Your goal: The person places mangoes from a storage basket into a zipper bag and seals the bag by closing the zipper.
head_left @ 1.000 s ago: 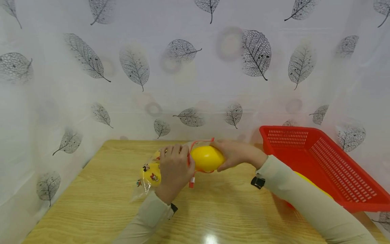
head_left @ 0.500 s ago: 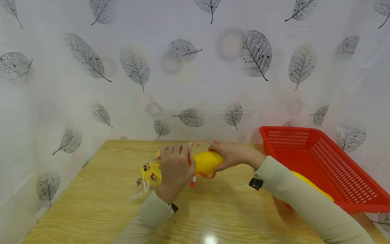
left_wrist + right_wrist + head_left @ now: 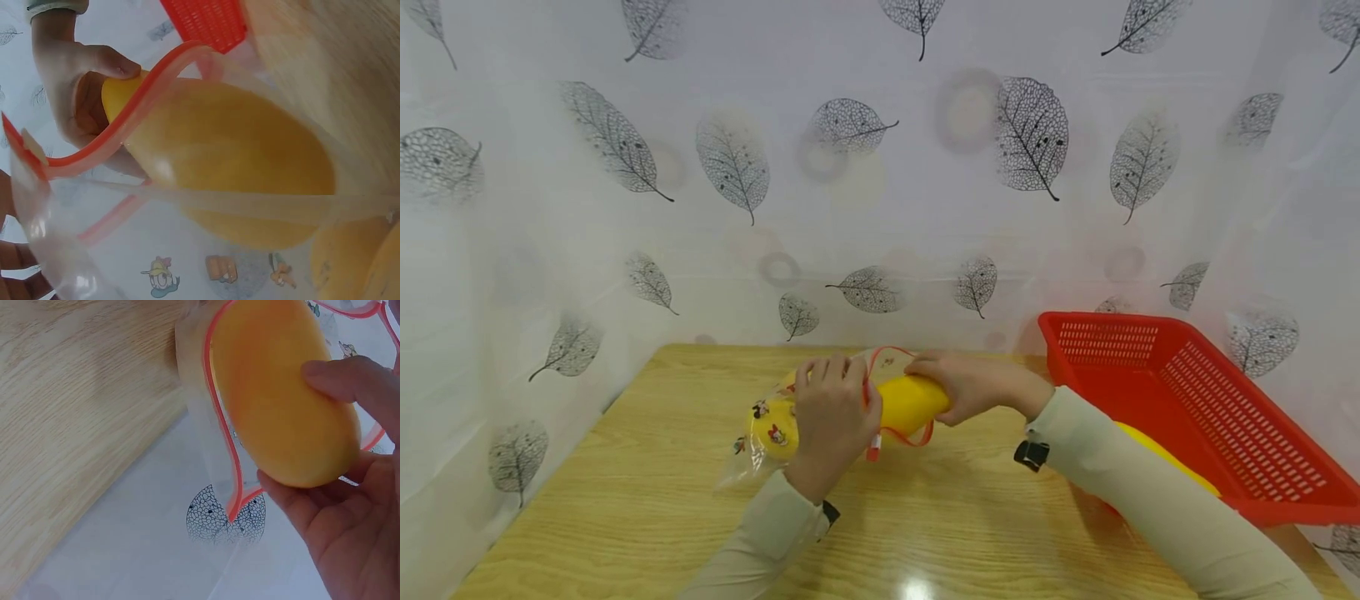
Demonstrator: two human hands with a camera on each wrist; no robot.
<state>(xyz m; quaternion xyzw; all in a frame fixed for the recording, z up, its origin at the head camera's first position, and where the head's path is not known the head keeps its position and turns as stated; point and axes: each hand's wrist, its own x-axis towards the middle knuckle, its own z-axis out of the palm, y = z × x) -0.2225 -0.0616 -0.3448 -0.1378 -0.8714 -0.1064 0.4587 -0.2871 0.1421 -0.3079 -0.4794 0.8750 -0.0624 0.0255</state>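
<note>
My right hand [image 3: 973,387] grips one end of a smooth yellow mango [image 3: 912,404]. Most of that mango lies inside the mouth of a clear zip bag [image 3: 119,250] printed with small cartoon figures. The bag's red zip edge loops round the fruit, and the right wrist view shows thumb and fingers on the mango's outer end [image 3: 281,400]. My left hand [image 3: 833,421] holds the bag by its mouth, its fingers [image 3: 19,269] at the plastic in the left wrist view. More yellow fruit [image 3: 350,256] sits deeper in the bag, partly hidden by the left hand in the head view.
A red perforated basket [image 3: 1210,350] stands at the right of the wooden table [image 3: 625,500]. Part of a yellow thing [image 3: 1172,458] shows at its near side, behind my right sleeve. A leaf-printed white curtain [image 3: 880,225] hangs behind the table.
My right hand has shifted slightly left with the mango, which is tilted more and sits deeper in the bag mouth. The left hand has stayed in place.
</note>
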